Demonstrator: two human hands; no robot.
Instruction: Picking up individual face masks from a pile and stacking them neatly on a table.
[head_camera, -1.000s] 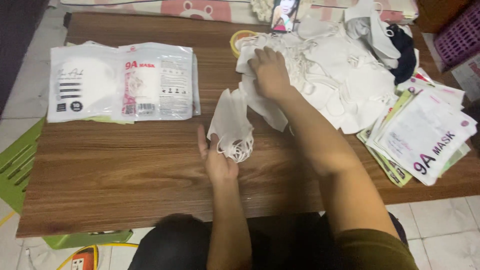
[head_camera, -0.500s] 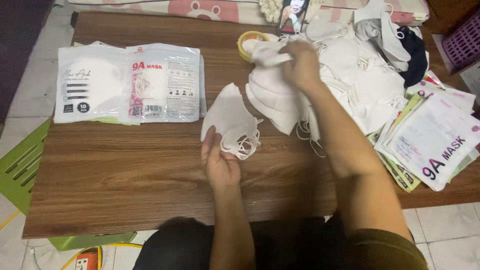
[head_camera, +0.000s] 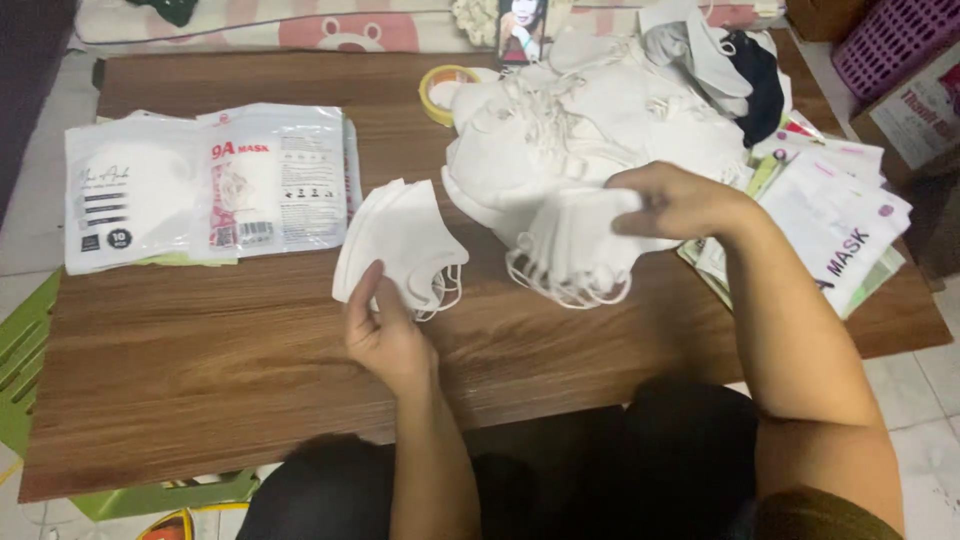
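My left hand (head_camera: 385, 335) grips a small stack of folded white face masks (head_camera: 400, 240) by its lower edge, fanned out just above the wooden table (head_camera: 200, 350). My right hand (head_camera: 675, 205) pinches another bunch of white masks (head_camera: 570, 250) with ear loops dangling, drawn a little way out of the big loose pile of white masks (head_camera: 590, 120) at the table's back.
Sealed white mask packs (head_camera: 200, 185) lie at the left of the table. A stack of empty printed bags (head_camera: 830, 225) lies at the right edge. A roll of yellow tape (head_camera: 440, 90) and a phone (head_camera: 522, 28) sit behind the pile. A purple basket (head_camera: 895, 40) stands far right.
My right hand came off the top of the pile and moved toward me with a bunch of masks. My left hand kept its stack, shifting slightly.
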